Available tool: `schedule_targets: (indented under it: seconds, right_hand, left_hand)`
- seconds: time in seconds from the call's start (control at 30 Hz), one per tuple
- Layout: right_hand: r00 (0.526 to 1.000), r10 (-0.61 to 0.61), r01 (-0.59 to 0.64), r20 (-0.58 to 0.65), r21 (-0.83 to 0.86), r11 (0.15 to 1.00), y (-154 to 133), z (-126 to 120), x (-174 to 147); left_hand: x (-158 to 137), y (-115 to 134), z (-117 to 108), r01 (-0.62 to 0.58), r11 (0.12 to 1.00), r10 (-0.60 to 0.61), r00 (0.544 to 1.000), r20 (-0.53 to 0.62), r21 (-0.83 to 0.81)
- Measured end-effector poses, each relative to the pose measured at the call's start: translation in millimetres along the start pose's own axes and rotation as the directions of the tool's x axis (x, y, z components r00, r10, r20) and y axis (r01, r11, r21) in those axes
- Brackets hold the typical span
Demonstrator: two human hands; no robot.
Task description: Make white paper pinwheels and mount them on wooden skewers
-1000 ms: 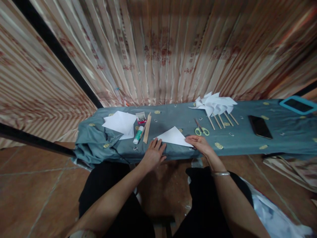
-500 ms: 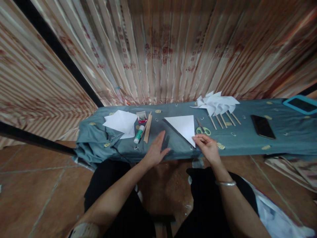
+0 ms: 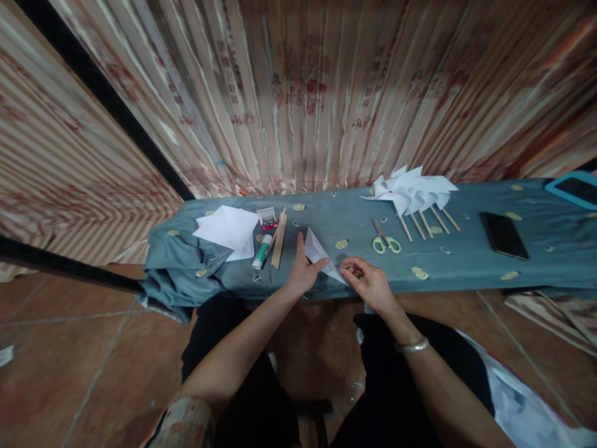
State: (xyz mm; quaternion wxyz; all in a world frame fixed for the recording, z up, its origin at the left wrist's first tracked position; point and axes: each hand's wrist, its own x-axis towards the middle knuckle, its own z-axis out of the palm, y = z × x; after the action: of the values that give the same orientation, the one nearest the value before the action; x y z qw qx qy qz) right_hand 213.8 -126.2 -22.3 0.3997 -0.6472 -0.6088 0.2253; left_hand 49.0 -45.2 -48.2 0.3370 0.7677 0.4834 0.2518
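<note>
A white sheet of paper (image 3: 316,250), folded into a narrow triangle, is tilted up near the front edge of the cloth-covered bench. My left hand (image 3: 304,272) grips its left side, thumb across the near face and fingers behind. At the lower right corner, the bent fingers of my right hand (image 3: 368,283) pinch the paper; their tips are partly hidden. Green-handled scissors (image 3: 385,241) lie beyond my right hand. Several wooden sticks (image 3: 278,239) and a glue stick (image 3: 262,252) are left of my left hand, beside a small red-and-white box (image 3: 267,219) of small items.
White paper pieces (image 3: 228,227) are piled at the left of the bench (image 3: 321,208). Several paper pinwheels on sticks (image 3: 410,191) lie at the back right. Farther right are a black phone (image 3: 504,235) and a blue-framed device (image 3: 576,191). A striped curtain (image 3: 298,93) hangs behind.
The paper has moved left and toward me, and shows as a narrower, tilted triangle. My left hand has taken hold of it; my right hand has shifted left with its corner.
</note>
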Motion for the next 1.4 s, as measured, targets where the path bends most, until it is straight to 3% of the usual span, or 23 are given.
schedule_targets:
  seconds: [0.17, 0.27, 0.47, 0.6, 0.67, 0.73, 0.8, 0.9, 0.97, 1.2, 1.3, 1.4]
  right_hand:
    - [0.997, -0.082, 0.080, -0.016, -0.089, 0.993, -2, 4, 1]
    - [0.993, -0.119, 0.119, 0.012, -0.134, 0.984, -4, 9, 3]
    - [0.998, -0.016, 0.013, -0.060, -0.045, 0.999, -2, 11, 13]
    - [0.987, 0.054, -0.053, -0.149, 0.015, 0.999, 2, 2, 15]
    - [0.987, 0.033, -0.037, -0.155, -0.025, 0.999, 6, 0, 14]
    - [0.989, -0.001, -0.010, -0.146, -0.072, 0.997, 12, -1, 12]
    - [0.990, -0.018, 0.005, -0.142, -0.095, 0.996, 18, 0, 10]
    - [0.991, -0.016, -0.001, -0.136, -0.130, 0.991, 28, 2, 8]
    - [0.994, -0.025, 0.005, -0.106, -0.178, 0.984, 33, 1, 6]
    - [0.974, -0.221, 0.217, 0.039, -0.425, 0.879, 31, -7, -5]
    - [0.946, -0.317, 0.297, 0.061, -0.549, 0.781, 20, -9, -8]
    - [0.908, -0.387, 0.402, 0.160, -0.589, 0.701, 12, -10, -12]
  left_hand:
    - [-2, -2, 0, -0.027, 0.999, 0.027, 0.999, -0.018, 0.027]
    - [-3, -3, 1, -0.020, 0.996, 0.018, 1.000, -0.024, -0.085]
    - [-3, -10, 0, -0.041, 0.940, 0.020, 0.998, -0.066, -0.339]
    - [-5, -9, -15, -0.066, 0.990, 0.056, 0.995, -0.082, -0.122]
    - [-10, -4, -27, -0.163, 0.983, 0.171, 0.981, -0.088, 0.086]
    - [-17, 3, -36, -0.310, 0.891, 0.338, 0.941, -0.029, 0.332]
    - [-26, 8, -42, -0.431, 0.775, 0.429, 0.896, 0.115, 0.463]
    - [-39, 13, -41, -0.538, 0.704, 0.444, 0.843, 0.305, 0.463]
    - [-44, 14, -37, -0.559, 0.699, 0.442, 0.828, 0.346, 0.446]
    - [-37, 5, -32, -0.565, 0.664, 0.512, 0.821, 0.254, 0.490]
    - [-36, 0, -32, -0.593, 0.652, 0.570, 0.794, 0.211, 0.472]
    - [-41, -3, -33, -0.636, 0.635, 0.626, 0.756, 0.190, 0.438]
